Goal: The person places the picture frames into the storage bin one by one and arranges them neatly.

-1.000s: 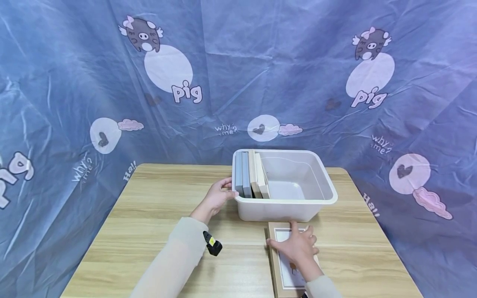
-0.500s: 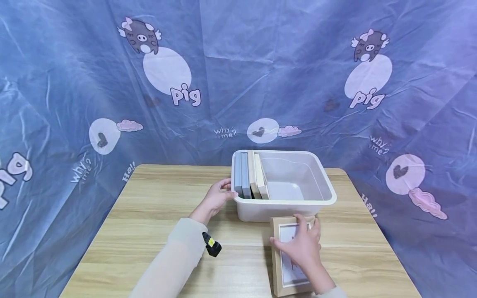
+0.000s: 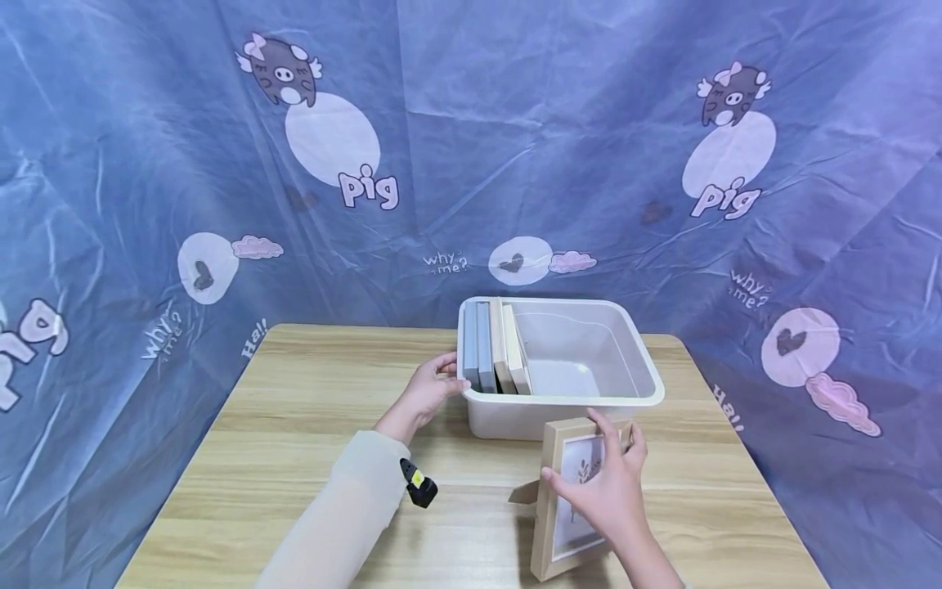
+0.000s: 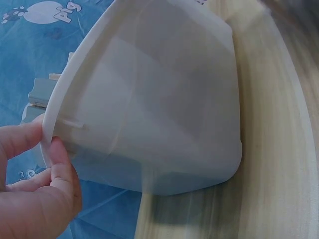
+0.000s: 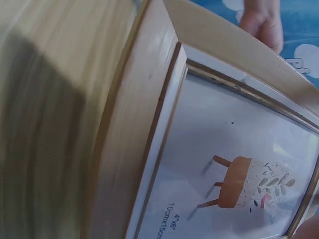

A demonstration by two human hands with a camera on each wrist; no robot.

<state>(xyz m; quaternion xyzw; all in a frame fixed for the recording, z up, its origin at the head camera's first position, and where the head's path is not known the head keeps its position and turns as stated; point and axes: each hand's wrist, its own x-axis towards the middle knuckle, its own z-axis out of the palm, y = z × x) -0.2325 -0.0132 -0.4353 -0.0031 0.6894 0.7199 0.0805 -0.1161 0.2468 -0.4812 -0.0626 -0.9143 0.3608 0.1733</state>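
The picture frame (image 3: 570, 499) stands tilted on the desk (image 3: 294, 458) at 6 o'clock from the white bin (image 3: 625, 401), the right hand (image 3: 607, 491) gripping its top edge, the left hand (image 3: 427, 393) pinching the bin rim, so it is best lifted upright, slowly.

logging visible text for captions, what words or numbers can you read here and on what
"pig": backdrop sheet, under each cartoon pig.
"why me?": same sheet, small white script.
"Ha!!": sheet near the table edges, partly hidden.
"4"x6"" and "10cmx15cm": print inside the wooden picture frame; last letters blurred.
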